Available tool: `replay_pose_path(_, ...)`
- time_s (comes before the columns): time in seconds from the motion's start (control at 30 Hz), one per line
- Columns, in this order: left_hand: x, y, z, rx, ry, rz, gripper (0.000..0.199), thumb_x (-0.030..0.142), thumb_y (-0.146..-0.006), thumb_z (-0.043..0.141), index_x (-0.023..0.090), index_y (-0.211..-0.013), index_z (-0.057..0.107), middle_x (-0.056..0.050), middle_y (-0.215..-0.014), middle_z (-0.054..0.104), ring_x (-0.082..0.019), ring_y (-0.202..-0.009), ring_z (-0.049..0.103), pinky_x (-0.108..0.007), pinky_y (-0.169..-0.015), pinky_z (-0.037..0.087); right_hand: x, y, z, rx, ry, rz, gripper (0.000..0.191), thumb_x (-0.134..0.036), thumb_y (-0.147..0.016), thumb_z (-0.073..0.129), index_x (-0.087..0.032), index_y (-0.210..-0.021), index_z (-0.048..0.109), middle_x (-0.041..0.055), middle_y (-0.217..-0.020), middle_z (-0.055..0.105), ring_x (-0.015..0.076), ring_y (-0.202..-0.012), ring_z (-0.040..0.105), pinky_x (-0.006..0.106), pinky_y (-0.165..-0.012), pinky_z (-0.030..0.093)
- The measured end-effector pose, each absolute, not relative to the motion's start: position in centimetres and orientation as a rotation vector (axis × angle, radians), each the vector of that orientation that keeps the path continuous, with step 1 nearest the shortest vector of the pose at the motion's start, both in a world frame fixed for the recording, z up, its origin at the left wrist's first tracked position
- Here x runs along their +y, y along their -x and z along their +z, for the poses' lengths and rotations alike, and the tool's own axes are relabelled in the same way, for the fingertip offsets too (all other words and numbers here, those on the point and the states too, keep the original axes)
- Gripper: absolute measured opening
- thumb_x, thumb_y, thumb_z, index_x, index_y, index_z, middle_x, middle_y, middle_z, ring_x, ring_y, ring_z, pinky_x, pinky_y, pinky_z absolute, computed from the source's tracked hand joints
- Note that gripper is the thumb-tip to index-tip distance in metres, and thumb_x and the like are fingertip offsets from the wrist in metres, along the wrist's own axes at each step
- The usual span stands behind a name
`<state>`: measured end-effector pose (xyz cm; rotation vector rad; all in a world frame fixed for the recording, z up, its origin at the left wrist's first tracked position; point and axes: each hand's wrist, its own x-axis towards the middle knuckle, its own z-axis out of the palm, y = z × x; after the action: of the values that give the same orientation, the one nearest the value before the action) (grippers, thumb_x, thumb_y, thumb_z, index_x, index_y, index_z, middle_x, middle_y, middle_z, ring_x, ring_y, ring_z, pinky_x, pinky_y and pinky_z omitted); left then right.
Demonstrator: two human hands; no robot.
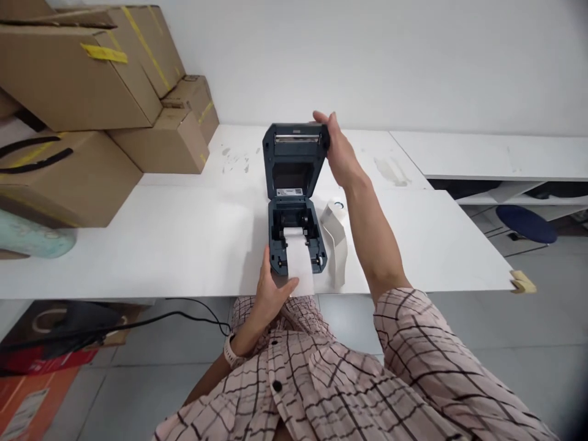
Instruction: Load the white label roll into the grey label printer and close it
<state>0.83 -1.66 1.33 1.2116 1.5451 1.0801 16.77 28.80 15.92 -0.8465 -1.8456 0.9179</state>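
A dark blue-grey label printer (277, 246) sits at the table's front edge with its lid (294, 154) raised. Inside it is a small white paper roll, and a strip of white label paper (300, 269) runs from there over the front. My left hand (270, 293) grips the printer's front left corner, its thumb resting on the paper strip. Up at the lid's right upper corner, my right hand (340, 152) holds the edge, some fingers hidden behind it. Right of the printer lies a loose curled strip of paper (339, 245) beside a small white round piece (339, 209).
Cardboard boxes (68, 79) are stacked on the left of the white table (197, 245). A pale green bottle (37, 236) lies at the left edge. A black cable (160, 316) hangs below the tabletop. A blue stool (526, 224) stands at the right.
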Motion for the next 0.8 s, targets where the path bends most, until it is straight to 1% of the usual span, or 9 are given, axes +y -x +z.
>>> replay_pose_path(0.07,-1.7,-0.3,1.7,1.519,-1.133,1.048,0.108,0.062,-0.085,0.071,0.037,-0.167,0.006,-0.008,-0.176,0.017,-0.038,-0.159,0.023,-0.054,-0.126,0.033,26.4,-16.9,15.4,-1.804,0.830,0.902,0.079,-0.074,-0.103,0.009,-0.026,-0.157,0.039,0.0047,-0.155,0.054,0.0215,-0.147,0.048,0.043,-0.123,0.039)
replay_pose_path(0.17,-1.7,0.5,2.2,1.444,-1.073,1.114,0.092,0.064,-0.090,0.063,0.036,-0.166,0.019,-0.007,-0.174,0.023,-0.036,-0.157,0.030,-0.049,-0.125,0.036,18.8,-18.3,13.4,-1.739,0.829,0.801,0.068,-0.067,-0.106,0.011,-0.034,-0.146,0.055,0.0002,-0.145,0.063,0.0235,-0.142,0.054,0.049,-0.120,0.042)
replay_pose_path(0.27,-0.9,1.1,2.7,1.431,-1.023,1.275,0.078,0.066,-0.097,0.048,0.035,-0.165,0.025,-0.005,-0.174,0.024,-0.031,-0.160,0.025,-0.046,-0.127,0.032,10.9,-19.1,10.1,-1.752,0.914,0.735,0.043,-0.058,-0.107,0.037,-0.037,-0.128,0.068,-0.0004,-0.141,0.067,0.0264,-0.143,0.053,0.054,-0.121,0.041)
replay_pose_path(0.33,0.2,1.1,3.0,1.447,-1.010,1.366,0.079,0.067,-0.097,0.048,0.035,-0.165,0.024,-0.004,-0.175,0.021,-0.030,-0.161,0.018,-0.046,-0.129,0.027,7.5,-18.9,7.8,-1.783,0.950,0.713,0.032,-0.050,-0.105,0.051,-0.037,-0.129,0.068,0.0011,-0.142,0.066,0.0268,-0.146,0.049,0.055,-0.124,0.036)
replay_pose_path(0.43,2.3,0.7,3.2,1.448,-0.987,1.343,0.092,0.064,-0.088,0.066,0.035,-0.164,0.023,-0.004,-0.176,0.015,-0.034,-0.162,0.017,-0.047,-0.129,0.030,5.5,-18.2,4.7,-1.621,1.086,0.844,0.050,-0.048,-0.100,0.059,-0.037,-0.148,0.051,0.0034,-0.161,0.048,0.0275,-0.154,0.038,0.055,-0.127,0.032)
replay_pose_path(0.5,3.2,0.3,3.3,1.384,-0.947,1.285,0.098,0.058,-0.084,0.074,0.032,-0.164,0.024,-0.009,-0.174,0.024,-0.037,-0.158,0.029,-0.049,-0.124,0.038,5.6,-17.9,3.4,-1.422,1.176,1.027,0.073,-0.053,-0.094,0.066,-0.037,-0.159,0.036,0.0043,-0.170,0.033,0.0290,-0.157,0.032,0.055,-0.128,0.032)
replay_pose_path(0.57,3.7,0.0,3.3,1.303,-0.914,1.259,0.096,0.053,-0.083,0.076,0.028,-0.162,0.028,-0.012,-0.167,0.039,-0.037,-0.150,0.043,-0.050,-0.118,0.046,5.9,-17.9,2.5,-1.276,1.208,1.238,0.089,-0.057,-0.088,0.071,-0.035,-0.162,0.027,0.0059,-0.170,0.032,0.0311,-0.156,0.034,0.055,-0.126,0.036)
replay_pose_path(0.67,3.9,0.1,3.5,1.272,-0.927,1.275,0.090,0.048,-0.082,0.077,0.026,-0.159,0.036,-0.013,-0.160,0.049,-0.035,-0.144,0.050,-0.049,-0.115,0.049,6.1,-18.2,1.9,-1.178,1.186,1.426,0.094,-0.060,-0.084,0.074,-0.034,-0.162,0.028,0.0065,-0.167,0.037,0.0330,-0.152,0.041,0.054,-0.123,0.041)
replay_pose_path(0.8,4.1,0.3,3.6,1.298,-0.967,1.300,0.085,0.048,-0.080,0.079,0.022,-0.153,0.044,-0.015,-0.153,0.054,-0.035,-0.139,0.054,-0.049,-0.111,0.050,6.0,-18.3,1.5,-1.189,1.142,1.408,0.093,-0.060,-0.085,0.073,-0.037,-0.162,0.027,0.0035,-0.169,0.034,0.0326,-0.152,0.040,0.053,-0.122,0.043)
